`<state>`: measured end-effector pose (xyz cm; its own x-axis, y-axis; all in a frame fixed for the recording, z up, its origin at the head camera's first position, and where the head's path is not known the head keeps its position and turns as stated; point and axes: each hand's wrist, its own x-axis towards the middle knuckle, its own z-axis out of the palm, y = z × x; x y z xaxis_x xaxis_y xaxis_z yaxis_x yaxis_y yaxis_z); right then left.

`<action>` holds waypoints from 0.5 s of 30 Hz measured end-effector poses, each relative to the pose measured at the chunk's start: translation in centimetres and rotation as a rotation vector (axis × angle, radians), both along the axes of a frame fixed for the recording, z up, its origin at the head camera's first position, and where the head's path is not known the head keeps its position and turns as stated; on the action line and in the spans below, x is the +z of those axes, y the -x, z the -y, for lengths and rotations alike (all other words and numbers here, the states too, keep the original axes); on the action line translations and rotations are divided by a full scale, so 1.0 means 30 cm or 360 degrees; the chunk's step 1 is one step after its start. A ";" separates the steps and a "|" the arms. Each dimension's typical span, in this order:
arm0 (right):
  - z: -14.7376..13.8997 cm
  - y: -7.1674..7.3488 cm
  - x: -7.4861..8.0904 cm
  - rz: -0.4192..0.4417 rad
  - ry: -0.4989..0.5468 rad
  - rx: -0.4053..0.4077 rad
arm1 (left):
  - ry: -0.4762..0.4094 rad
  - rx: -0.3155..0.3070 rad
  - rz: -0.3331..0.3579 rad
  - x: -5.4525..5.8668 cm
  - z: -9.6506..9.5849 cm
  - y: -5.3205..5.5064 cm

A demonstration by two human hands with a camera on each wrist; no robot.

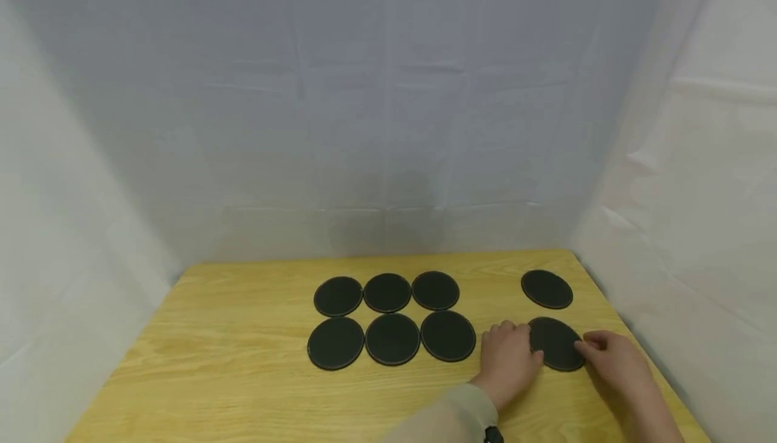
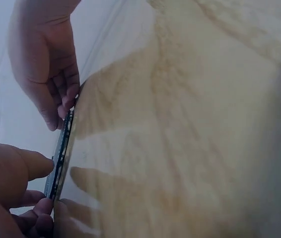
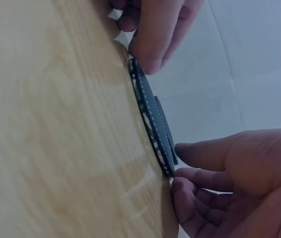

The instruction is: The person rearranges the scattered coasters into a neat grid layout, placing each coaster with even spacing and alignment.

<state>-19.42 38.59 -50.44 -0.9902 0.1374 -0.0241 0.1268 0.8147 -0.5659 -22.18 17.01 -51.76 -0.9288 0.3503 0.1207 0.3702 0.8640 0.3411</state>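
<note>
A round black coaster (image 1: 557, 344) with a stitched rim lies low over the wooden table at the right, between both hands. My left hand (image 1: 507, 361) pinches its left edge, thumb on top and fingertips at the rim. On the opposite edge, my right hand (image 1: 618, 361) pinches the rim between thumb and fingers. The right wrist view shows the coaster (image 3: 150, 116) edge-on, its side patterned light and dark. In the left wrist view, the coaster (image 2: 61, 156) appears as a thin strip, with the right hand (image 2: 48, 59) above it.
Another black coaster (image 1: 547, 288) lies behind the held one. Further left, several more form two rows of three, including a back coaster (image 1: 387, 292) and a front coaster (image 1: 392, 339). White sheeting (image 1: 388, 126) encloses the back and sides of the table (image 1: 231, 362).
</note>
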 end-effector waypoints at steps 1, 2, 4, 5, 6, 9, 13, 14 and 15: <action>0.002 0.002 -0.004 0.0005 -0.0004 -0.0001 | 0.0011 0.0008 -0.0001 -0.003 -0.005 -0.001; 0.003 0.003 -0.006 0.0010 -0.0005 -0.0003 | 0.0020 0.0017 -0.0003 -0.005 -0.008 -0.002; 0.007 0.004 -0.008 0.0026 -0.0006 -0.0008 | 0.0014 0.0034 -0.0002 -0.007 -0.014 -0.004; 0.009 0.004 -0.009 0.0035 -0.0003 -0.0010 | 0.0008 0.0043 -0.0004 -0.009 -0.017 -0.004; 0.010 0.004 -0.008 0.0043 0.0000 -0.0011 | -0.0006 0.0055 -0.0001 -0.010 -0.019 -0.003; 0.015 0.001 -0.004 0.0051 0.0004 -0.0013 | -0.0067 0.0091 0.0011 -0.013 -0.021 0.004; 0.022 -0.001 0.002 0.0042 0.0006 -0.0029 | -0.0142 0.0101 0.0002 -0.018 -0.018 0.010; 0.023 -0.001 0.003 0.0042 0.0010 -0.0034 | -0.0154 0.0097 -0.0007 -0.021 -0.017 0.010; 0.023 0.000 0.003 0.0042 0.0015 -0.0037 | -0.0165 0.0092 -0.0013 -0.023 -0.016 0.010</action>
